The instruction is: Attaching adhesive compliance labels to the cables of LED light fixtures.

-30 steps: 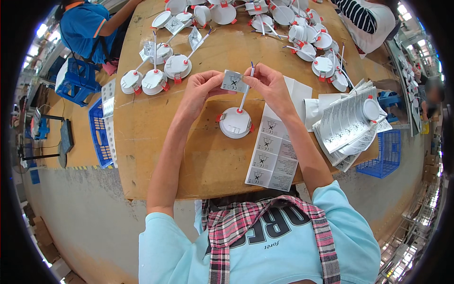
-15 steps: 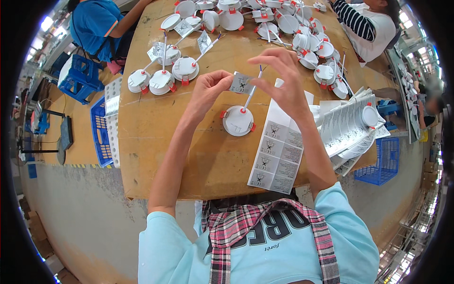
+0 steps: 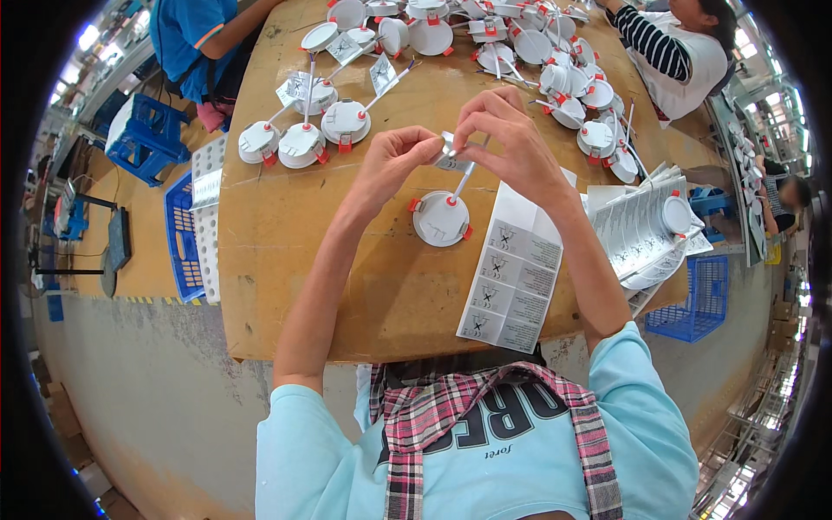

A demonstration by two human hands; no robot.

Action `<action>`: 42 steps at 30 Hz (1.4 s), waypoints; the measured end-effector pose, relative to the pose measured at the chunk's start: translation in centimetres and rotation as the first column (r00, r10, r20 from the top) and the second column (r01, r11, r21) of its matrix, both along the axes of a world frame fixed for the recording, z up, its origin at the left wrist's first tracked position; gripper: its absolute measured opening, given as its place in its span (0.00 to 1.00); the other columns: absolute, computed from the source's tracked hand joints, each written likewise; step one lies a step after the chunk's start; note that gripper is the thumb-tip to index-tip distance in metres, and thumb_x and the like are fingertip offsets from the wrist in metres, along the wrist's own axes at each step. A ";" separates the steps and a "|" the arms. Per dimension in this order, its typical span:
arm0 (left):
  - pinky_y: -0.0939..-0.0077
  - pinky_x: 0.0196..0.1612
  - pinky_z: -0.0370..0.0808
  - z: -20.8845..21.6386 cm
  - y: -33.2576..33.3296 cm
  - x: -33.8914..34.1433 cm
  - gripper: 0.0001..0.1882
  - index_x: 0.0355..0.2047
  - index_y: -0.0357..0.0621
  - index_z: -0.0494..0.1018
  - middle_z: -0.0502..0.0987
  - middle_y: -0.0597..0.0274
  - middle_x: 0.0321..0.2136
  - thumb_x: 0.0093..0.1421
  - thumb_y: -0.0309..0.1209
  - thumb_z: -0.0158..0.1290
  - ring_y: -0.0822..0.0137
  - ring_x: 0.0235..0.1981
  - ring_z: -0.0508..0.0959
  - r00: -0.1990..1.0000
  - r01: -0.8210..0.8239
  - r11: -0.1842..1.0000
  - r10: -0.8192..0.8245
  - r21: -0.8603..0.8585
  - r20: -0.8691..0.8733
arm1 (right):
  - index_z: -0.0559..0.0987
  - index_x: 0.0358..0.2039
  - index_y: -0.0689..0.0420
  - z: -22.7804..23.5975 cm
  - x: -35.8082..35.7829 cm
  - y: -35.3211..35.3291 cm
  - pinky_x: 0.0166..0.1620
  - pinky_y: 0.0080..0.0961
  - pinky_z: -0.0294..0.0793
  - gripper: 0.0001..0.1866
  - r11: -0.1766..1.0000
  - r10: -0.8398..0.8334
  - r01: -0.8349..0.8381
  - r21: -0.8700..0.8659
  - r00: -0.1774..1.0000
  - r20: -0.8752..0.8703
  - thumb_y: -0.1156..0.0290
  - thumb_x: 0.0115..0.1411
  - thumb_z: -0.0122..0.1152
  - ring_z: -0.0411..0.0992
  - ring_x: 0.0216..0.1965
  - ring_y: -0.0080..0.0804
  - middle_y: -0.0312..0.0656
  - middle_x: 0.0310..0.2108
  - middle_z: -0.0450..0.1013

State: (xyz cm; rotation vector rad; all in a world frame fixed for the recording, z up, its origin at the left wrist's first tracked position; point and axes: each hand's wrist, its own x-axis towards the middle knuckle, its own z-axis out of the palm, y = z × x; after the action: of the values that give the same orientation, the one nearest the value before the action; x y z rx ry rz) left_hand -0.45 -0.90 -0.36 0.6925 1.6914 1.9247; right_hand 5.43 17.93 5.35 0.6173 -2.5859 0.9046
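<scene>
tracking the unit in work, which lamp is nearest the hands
The white lamp whose cord runs up to the right hand; other lamps sit farther off.

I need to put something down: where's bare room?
Bare table: between left forearm and flat sheet, nearer than the middle lamp; also left of that forearm, nearer than the left lamps. Crowded: far end with piled lamps, right side with papers.

Wears a light-blue T-shirt point(image 3: 511, 485) with short, loose sleeves point(image 3: 305, 442) and black chest lettering point(image 3: 501, 428). Adds a pink, black and white plaid apron point(image 3: 438, 411) with two straps point(image 3: 405, 464). Leaves hands point(image 3: 392, 166) bare.
</scene>
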 end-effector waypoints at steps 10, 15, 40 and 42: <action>0.81 0.38 0.71 -1.6 1.4 -1.0 0.13 0.33 0.34 0.76 0.78 0.65 0.27 0.62 0.33 0.51 0.77 0.31 0.75 0.996 -0.051 0.996 0.045 -0.076 -0.072 | 0.74 0.20 0.56 0.8 3.5 0.7 0.43 0.29 0.71 0.07 0.977 0.064 -0.026 0.212 0.983 -0.174 0.78 0.41 0.65 0.63 0.46 0.34 0.29 0.36 0.69; 0.81 0.38 0.72 -1.9 1.6 -1.8 0.13 0.34 0.33 0.76 0.78 0.64 0.27 0.62 0.32 0.50 0.76 0.30 0.76 0.985 -0.124 0.977 0.100 -0.173 -0.141 | 0.75 0.21 0.56 1.4 4.3 1.6 0.43 0.28 0.72 0.07 0.981 0.102 -0.082 0.174 0.989 -0.109 0.78 0.41 0.65 0.64 0.46 0.34 0.28 0.36 0.71; 0.84 0.37 0.70 -3.4 2.2 -1.3 0.14 0.37 0.35 0.77 0.77 0.67 0.28 0.62 0.35 0.51 0.80 0.32 0.74 0.997 -0.061 0.997 0.058 -0.049 -0.059 | 0.76 0.37 0.57 0.8 -0.6 1.9 0.42 0.32 0.68 0.09 0.985 0.088 -0.114 0.128 0.977 0.196 0.74 0.54 0.57 0.69 0.38 0.36 0.40 0.30 0.70; 0.84 0.37 0.70 -3.5 2.2 -1.4 0.14 0.37 0.35 0.77 0.77 0.67 0.29 0.62 0.35 0.51 0.80 0.32 0.74 0.996 -0.074 0.997 0.073 -0.035 -0.043 | 0.76 0.38 0.57 0.5 -1.0 1.9 0.42 0.32 0.68 0.10 0.987 0.087 -0.111 0.112 0.975 0.204 0.74 0.54 0.57 0.69 0.38 0.35 0.39 0.29 0.70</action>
State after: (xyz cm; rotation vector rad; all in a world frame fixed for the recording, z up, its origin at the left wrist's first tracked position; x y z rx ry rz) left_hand -1.83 1.26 -3.82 0.6701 1.7962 1.9369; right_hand 4.47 19.86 5.83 0.7301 -2.8284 0.8831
